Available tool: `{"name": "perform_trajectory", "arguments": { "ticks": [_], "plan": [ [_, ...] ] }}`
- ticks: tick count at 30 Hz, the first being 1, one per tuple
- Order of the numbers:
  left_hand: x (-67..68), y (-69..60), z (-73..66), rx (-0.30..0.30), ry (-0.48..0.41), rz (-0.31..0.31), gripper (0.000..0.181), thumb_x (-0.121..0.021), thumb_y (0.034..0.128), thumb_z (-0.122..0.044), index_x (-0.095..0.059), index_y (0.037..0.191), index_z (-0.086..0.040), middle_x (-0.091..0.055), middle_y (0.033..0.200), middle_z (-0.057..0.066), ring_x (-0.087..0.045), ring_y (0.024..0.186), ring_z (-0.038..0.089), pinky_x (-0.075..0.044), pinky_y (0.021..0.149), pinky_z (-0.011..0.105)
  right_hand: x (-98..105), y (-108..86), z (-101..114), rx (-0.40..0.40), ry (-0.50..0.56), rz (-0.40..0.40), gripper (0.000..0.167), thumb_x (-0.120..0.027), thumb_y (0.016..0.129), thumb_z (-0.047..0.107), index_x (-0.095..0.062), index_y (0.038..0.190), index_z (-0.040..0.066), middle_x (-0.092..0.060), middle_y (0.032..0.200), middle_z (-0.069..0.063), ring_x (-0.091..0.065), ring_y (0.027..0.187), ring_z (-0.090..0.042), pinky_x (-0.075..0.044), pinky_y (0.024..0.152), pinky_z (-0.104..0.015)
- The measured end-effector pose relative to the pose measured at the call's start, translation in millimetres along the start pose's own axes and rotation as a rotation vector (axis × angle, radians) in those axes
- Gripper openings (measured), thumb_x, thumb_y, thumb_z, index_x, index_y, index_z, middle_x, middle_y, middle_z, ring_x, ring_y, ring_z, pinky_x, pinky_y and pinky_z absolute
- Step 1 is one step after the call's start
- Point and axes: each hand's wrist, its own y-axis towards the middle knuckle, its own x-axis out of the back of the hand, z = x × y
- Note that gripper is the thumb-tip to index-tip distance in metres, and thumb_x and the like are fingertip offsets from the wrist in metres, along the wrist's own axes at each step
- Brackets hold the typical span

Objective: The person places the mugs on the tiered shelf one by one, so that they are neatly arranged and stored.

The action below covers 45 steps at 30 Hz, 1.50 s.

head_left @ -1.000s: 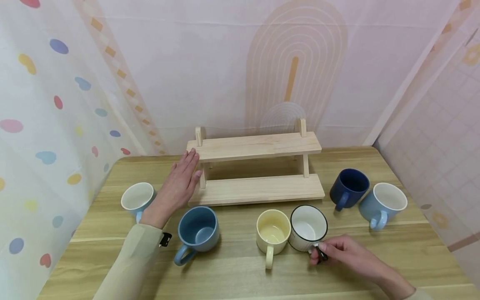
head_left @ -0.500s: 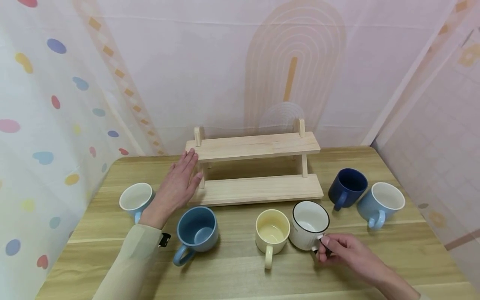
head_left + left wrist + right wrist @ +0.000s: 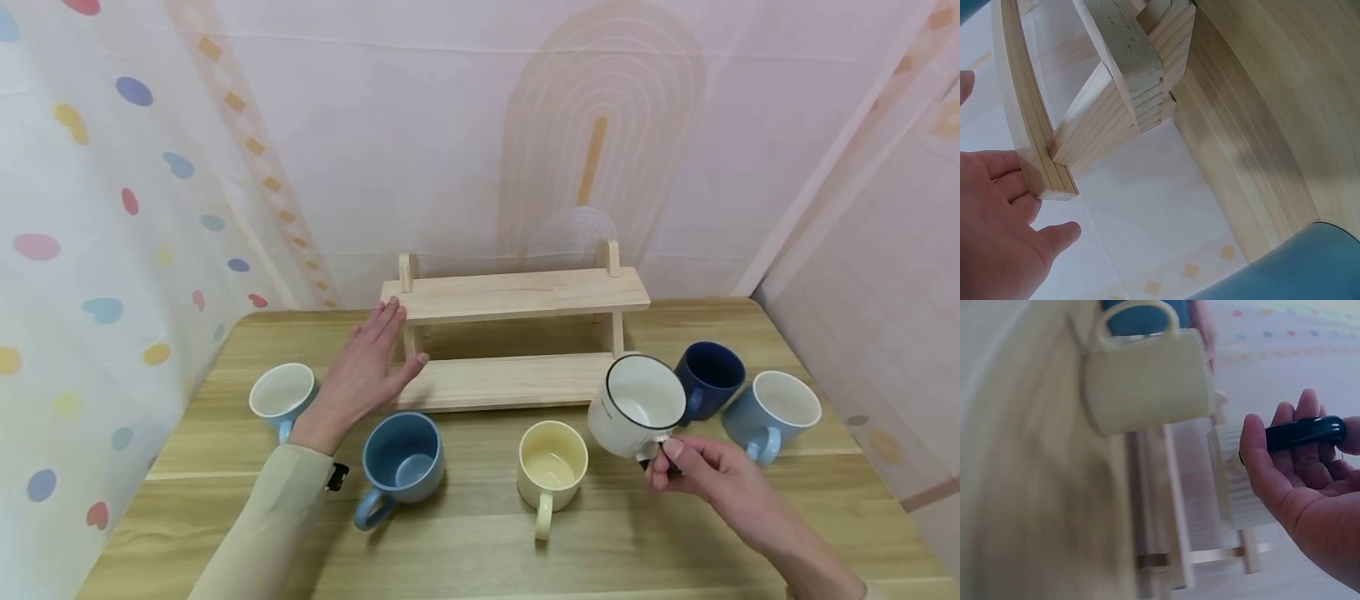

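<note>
My right hand pinches the black handle of a white enamel-style mug with a black rim. The mug is held up off the table, tilted, in front of the wooden two-tier shelf's right end. In the right wrist view the fingers curl about the dark handle, and the mug's ribbed side shows behind. My left hand touches the left end of the upper tier with its fingers extended, thumb apart. The left wrist view shows those fingertips against the end of the wooden board.
A yellow mug and a blue mug stand before the shelf. A light blue mug is left of them. At right stand a navy mug and another light blue mug. Patterned curtains surround the wooden table.
My right hand has lifted the white mug off the table and moved it away from the yellow mug, toward the shelf's right end. The left hand stays at the shelf; its thumb has spread.
</note>
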Motion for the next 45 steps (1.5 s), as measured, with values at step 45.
{"name": "perform_trajectory", "arguments": {
  "ticks": [45],
  "plan": [
    [-2.6,-0.9,0.1,0.008,-0.086,-0.009,0.085,-0.055,0.1026,-0.053,-0.028,0.161,0.003,-0.021,0.169,0.019,-0.012,0.158,0.034,-0.017,0.126,0.053,12.0,128.1,57.1,-0.001,-0.156,-0.307,0.053,-0.045,0.111,0.040,-0.058,0.107,-0.011,-0.062,0.100,-0.010,-0.068,0.097,-0.019,-0.059,0.089,-0.028]
  ]
}}
